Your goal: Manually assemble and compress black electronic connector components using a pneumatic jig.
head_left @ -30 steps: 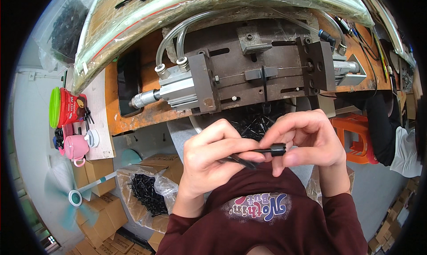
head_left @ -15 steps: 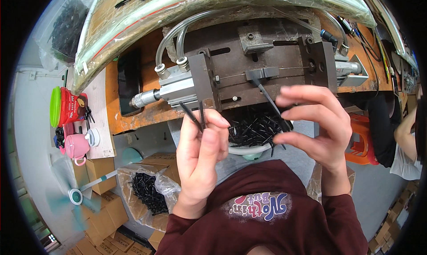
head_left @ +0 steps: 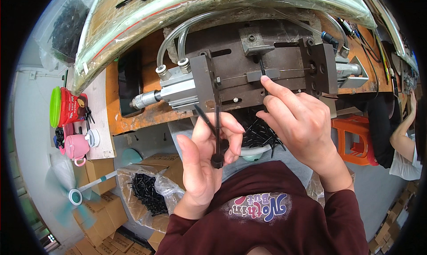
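Workshop seen from above through a round fisheye, with a scuffed orange-brown bench point(head_left: 120, 124) bearing a dark metal fixture point(head_left: 238, 89). Cut off at the right edge: another person, showing little more than an arm point(head_left: 400, 130) and pale clothing. Partly hidden behind both hands: a heap of thin black pieces point(head_left: 257, 132) in a pale basin point(head_left: 255, 152). Also covered, by the right hand point(head_left: 298, 126): the near end of a black rod point(head_left: 262, 64), located at the small grey block point(head_left: 273, 74) in the fixture's middle. Hard to make out: contents of a cloudy plastic bag point(head_left: 66, 32) at upper left, and the blurred blades of a fan point(head_left: 74, 197).

In the left hand point(head_left: 200, 155), two thin black sticks point(head_left: 217, 135), one ending in a round knob; fingers loosely curled around them, thumb spread well away. On the right, index finger stretched out and touching the rod, remaining fingers bent; cannot tell whether gripping anything underneath.

Around: two clear hoses point(head_left: 165, 44) arching into the fixture's left side, one pink cup point(head_left: 76, 146), one red tub point(head_left: 73, 108), one orange stool point(head_left: 356, 141), and one plastic-lined carton point(head_left: 162, 164) full of similar black pieces. In the way of the heap's right side: the right hand and wrist.
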